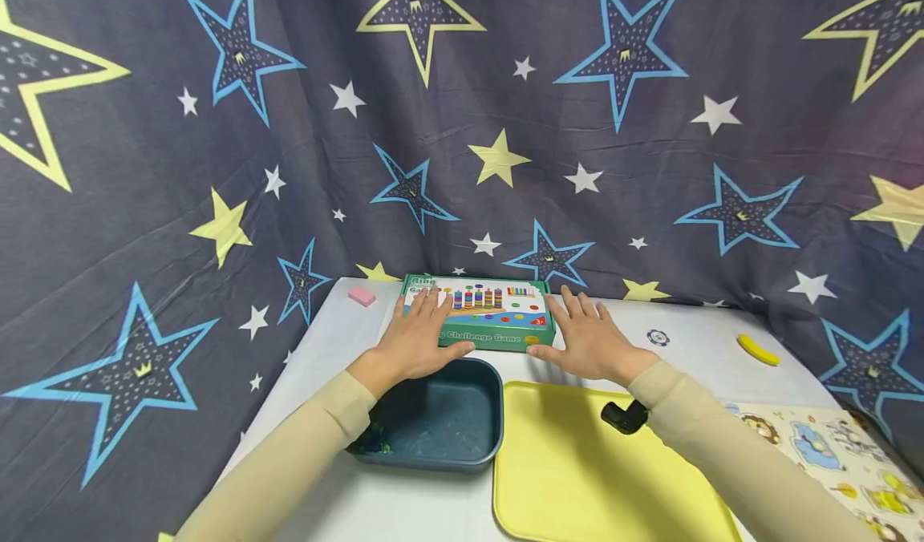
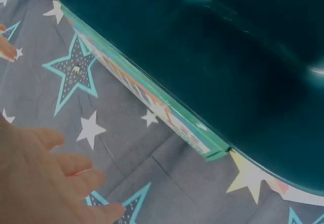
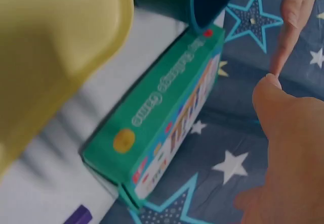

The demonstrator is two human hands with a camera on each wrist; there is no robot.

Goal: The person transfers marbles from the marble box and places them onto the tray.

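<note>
A green Ring Challenge Game box (image 1: 498, 335) lies flat near the back of the white table, its lid printed with coloured rings on pegs. My left hand (image 1: 413, 335), palm down with fingers spread, overlaps the box's left end in the head view. At the other end is my right hand (image 1: 592, 340), fingers straight and thumb toward the box's front corner. Both wrist views show the hands raised with a gap from the box (image 3: 152, 107), and neither holds anything. Below my left hand stands a dark teal bin (image 1: 433, 466) with small bits in its left corner.
In front on the right lies a yellow tray (image 1: 570, 494), with a black object (image 1: 624, 417) by my right sleeve. A pink block (image 1: 362, 296), a poker chip (image 1: 658, 337), a yellow banana-shaped piece (image 1: 758, 349) and an animal-picture board (image 1: 816, 446) surround them. A starry curtain (image 1: 462, 109) hangs behind.
</note>
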